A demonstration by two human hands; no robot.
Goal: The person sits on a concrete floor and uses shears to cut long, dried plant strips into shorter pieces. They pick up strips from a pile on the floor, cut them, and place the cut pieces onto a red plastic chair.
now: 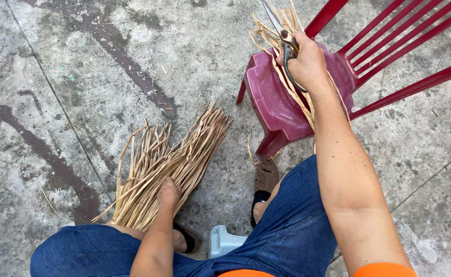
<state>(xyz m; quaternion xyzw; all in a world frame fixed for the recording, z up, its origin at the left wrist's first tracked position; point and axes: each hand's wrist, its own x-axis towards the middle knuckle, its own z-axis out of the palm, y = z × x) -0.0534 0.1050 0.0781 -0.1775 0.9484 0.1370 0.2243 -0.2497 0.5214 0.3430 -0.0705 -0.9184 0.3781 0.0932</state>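
Observation:
A fan-shaped bundle of dry tan straw strips (169, 159) lies on the concrete floor between my knees. My left hand (168, 193) rests on its near end, fingers curled into the strips. My right hand (306, 62) is raised over a dark red plastic chair (271, 97) lying on its side. It grips a pair of metal scissors (282, 36), blades pointing up and away, together with a few long straw strips (274, 33) that hang across the chair seat.
Stained grey concrete (82, 77) with scattered straw bits spreads all around. My legs in blue jeans (292, 225) and brown sandals (264, 179) sit at the bottom, with a pale plastic stool (223, 240) under me. The chair's slatted back (405, 36) reaches up right.

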